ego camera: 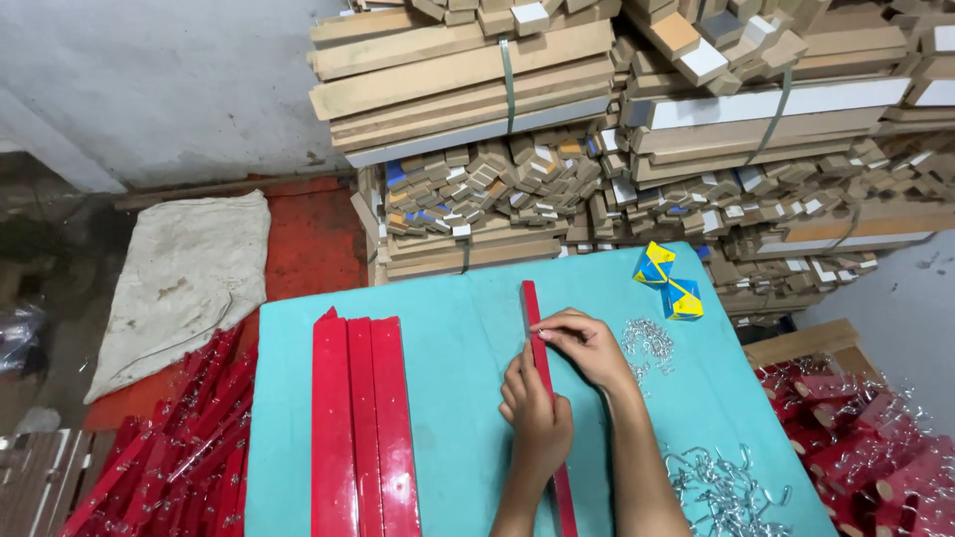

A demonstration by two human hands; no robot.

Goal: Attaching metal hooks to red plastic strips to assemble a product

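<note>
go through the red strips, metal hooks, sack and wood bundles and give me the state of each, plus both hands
single red strip: flat on the turquoise table, pinned under both hands
left hand: pressing down on the strip
right hand: fingers pinched at the strip's edge
three red strips: side by side, untouched
metal hooks: loose heaps
sack: lying crumpled on the floor
wood bundles: strapped, stacked

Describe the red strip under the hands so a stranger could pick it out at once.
On the turquoise table, right of three red wooden bars lying side by side, one thin red strip lies alone. Both the left hand and right hand press on it.
</note>
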